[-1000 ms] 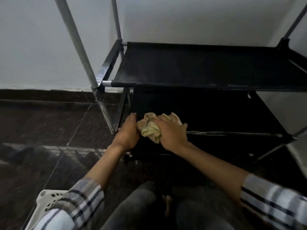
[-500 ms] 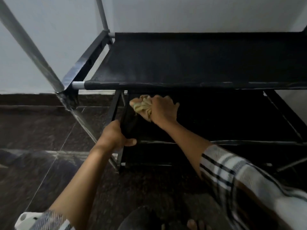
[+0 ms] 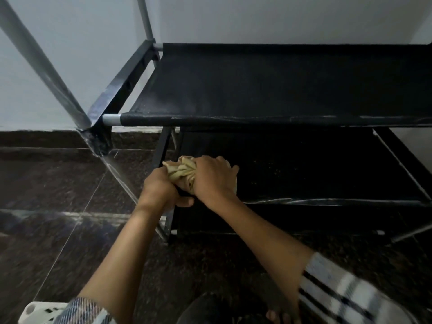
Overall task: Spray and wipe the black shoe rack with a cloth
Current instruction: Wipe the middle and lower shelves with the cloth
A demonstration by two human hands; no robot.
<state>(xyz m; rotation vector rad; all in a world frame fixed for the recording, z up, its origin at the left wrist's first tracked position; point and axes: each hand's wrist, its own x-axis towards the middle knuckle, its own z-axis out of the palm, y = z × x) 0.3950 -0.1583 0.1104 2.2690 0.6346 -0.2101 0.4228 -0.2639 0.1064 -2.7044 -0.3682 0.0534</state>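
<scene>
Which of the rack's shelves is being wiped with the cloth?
The lower shelf: the right hand presses the cloth there; the upper shelf lies bare above.

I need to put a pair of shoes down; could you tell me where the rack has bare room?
The upper shelf is bare throughout. The lower shelf is bare rightwards; its left front corner is crowded by the left hand, right hand and cloth.

Pale wall (image 3: 70, 43), dark speckled tile floor (image 3: 46, 183), dim light.
</scene>
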